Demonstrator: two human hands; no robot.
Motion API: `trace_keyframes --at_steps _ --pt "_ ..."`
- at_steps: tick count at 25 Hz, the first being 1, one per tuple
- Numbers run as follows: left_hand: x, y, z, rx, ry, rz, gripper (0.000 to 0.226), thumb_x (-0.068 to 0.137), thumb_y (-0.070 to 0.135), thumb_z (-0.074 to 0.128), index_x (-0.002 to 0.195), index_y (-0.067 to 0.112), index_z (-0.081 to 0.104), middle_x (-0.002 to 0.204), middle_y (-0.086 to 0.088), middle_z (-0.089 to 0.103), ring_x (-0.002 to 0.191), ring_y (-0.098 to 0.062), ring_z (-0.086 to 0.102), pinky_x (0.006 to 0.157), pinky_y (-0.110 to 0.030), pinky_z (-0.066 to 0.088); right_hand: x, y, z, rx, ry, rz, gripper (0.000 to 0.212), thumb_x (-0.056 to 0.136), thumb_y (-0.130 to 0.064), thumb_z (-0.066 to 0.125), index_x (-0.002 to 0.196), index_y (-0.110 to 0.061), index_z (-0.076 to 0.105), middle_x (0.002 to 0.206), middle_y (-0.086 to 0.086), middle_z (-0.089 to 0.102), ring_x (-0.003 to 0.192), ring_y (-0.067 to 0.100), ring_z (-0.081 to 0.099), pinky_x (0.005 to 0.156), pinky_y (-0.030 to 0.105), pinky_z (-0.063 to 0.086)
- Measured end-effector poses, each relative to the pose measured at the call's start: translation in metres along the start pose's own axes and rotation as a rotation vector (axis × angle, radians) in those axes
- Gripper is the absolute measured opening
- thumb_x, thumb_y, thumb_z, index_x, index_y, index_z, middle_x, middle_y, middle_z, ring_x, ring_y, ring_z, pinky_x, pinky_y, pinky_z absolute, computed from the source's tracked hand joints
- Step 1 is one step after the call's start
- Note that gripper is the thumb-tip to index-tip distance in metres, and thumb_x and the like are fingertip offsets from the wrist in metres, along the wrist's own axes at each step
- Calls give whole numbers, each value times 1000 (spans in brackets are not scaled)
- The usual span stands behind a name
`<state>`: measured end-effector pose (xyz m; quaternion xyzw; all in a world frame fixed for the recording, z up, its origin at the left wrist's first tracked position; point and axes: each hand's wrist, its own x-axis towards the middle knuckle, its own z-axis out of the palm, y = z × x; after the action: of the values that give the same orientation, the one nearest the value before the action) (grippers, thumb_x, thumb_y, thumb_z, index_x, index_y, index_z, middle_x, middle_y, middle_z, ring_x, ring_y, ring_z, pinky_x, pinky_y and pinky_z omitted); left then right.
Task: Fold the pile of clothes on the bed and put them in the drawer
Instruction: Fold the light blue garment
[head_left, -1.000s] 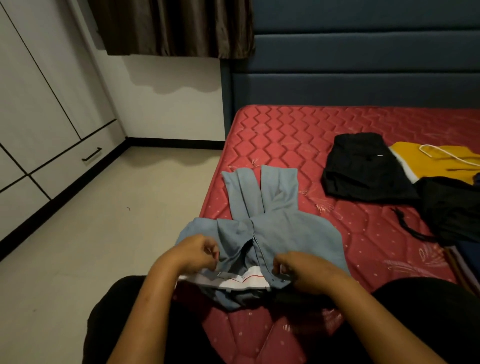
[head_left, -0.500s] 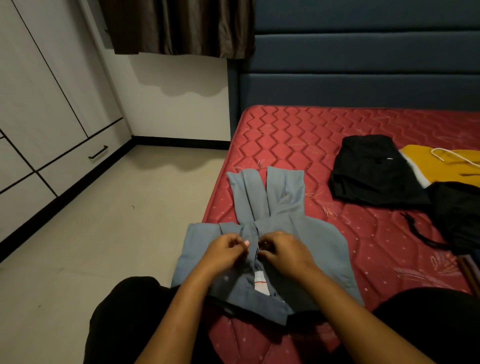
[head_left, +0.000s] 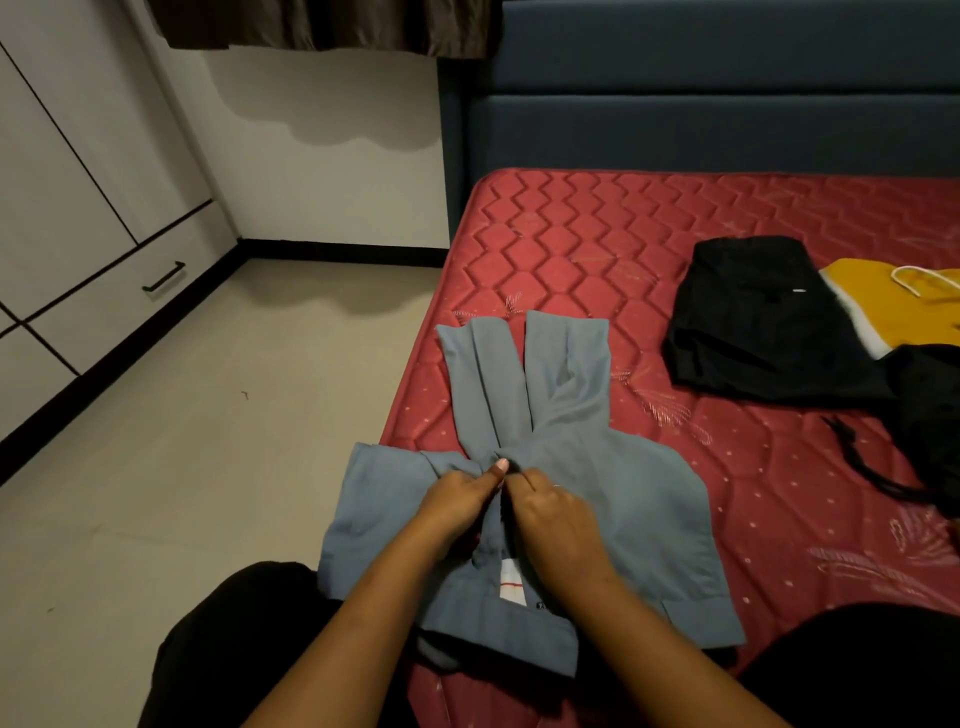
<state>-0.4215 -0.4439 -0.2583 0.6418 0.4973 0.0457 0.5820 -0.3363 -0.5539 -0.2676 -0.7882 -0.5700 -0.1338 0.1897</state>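
A pair of grey-blue trousers (head_left: 613, 499) lies on the near corner of the red mattress (head_left: 571, 244), waistband toward me, legs pointing away. My left hand (head_left: 457, 501) and my right hand (head_left: 553, 514) meet at the fly, each pinching the cloth at the crotch. A white label shows below my hands, inside the open waist. Farther right lie folded black clothes (head_left: 753, 317), a yellow garment (head_left: 898, 301) and another dark piece (head_left: 930, 415). The white drawer (head_left: 119, 291) with a black handle sits low in the wardrobe at left.
Beige floor (head_left: 208, 467) runs between the bed and the wardrobe. A dark blue headboard (head_left: 727, 119) stands behind the mattress. A white hanger (head_left: 924, 280) lies on the yellow garment. My dark-clad knees are at the bottom edge.
My hands moved from the opened waistband up to the fly and came together. The waist front is now closed over the white lining. The camera tilted down.
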Motion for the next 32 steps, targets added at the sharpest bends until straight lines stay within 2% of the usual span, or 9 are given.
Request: trace_keyframes --at_steps 4,7,9,12,18,21,25,30,32 --pt "6 9 2 -34 -10 -41 66 79 65 62 94 1 71 92 -22 71 85 -34 69 76 -44 58 3 8 7 5 12 13 39 48 -3 90 71 -14 62 66 0 58 44 12 57 36 22 41" --pt "2 13 4 -56 -48 -61 60 84 59 61 96 2 70 93 -19 72 87 -32 69 72 -37 57 3 15 11 84 54 -2 32 63 -1 84 87 -9 64 73 3 58 46 15 57 38 23 45" --pt "-3 17 0 -84 -126 -100 52 87 56 58 99 5 68 91 -13 71 84 -26 68 68 -32 56 3 15 7 138 81 -84 23 82 -7 66 105 -6 64 85 6 62 52 18 60 43 27 51" --pt "-14 23 -8 -144 -202 -105 28 94 38 55 80 14 60 65 -2 56 58 -14 52 51 -22 42 5 10 -8 191 64 -169 30 89 -22 41 104 -7 63 93 7 63 58 21 64 49 31 55" --pt "-15 24 -6 -136 -48 158 41 92 34 62 59 18 44 47 3 48 46 -12 44 48 -22 38 5 11 -26 81 106 -269 22 88 -20 48 98 -10 65 88 3 63 62 15 60 48 23 48" --pt "-5 25 -14 -268 156 226 39 90 36 64 61 16 48 56 -3 54 57 -18 51 59 -28 41 -2 1 -37 34 141 -334 13 86 -17 51 79 -15 62 75 0 57 54 16 53 43 28 39" --pt "3 31 -29 -384 348 239 45 91 35 63 55 17 44 60 -2 54 57 -19 47 59 -30 36 -24 -7 -58 36 105 -420 13 84 -20 51 76 -19 61 73 -2 56 52 15 50 44 25 31" --pt "-5 29 -28 -202 416 232 48 93 39 58 54 17 41 60 -3 50 65 -23 50 62 -31 34 -31 0 -68 113 -38 -307 11 80 -23 48 82 -21 59 79 -4 57 54 14 53 42 25 37" --pt "-13 26 -30 -13 412 262 41 95 43 54 68 12 52 76 -8 60 81 -30 59 65 -32 37 -31 1 -65 248 -146 -192 14 83 -28 51 83 -20 63 82 -4 61 64 13 59 53 22 42"
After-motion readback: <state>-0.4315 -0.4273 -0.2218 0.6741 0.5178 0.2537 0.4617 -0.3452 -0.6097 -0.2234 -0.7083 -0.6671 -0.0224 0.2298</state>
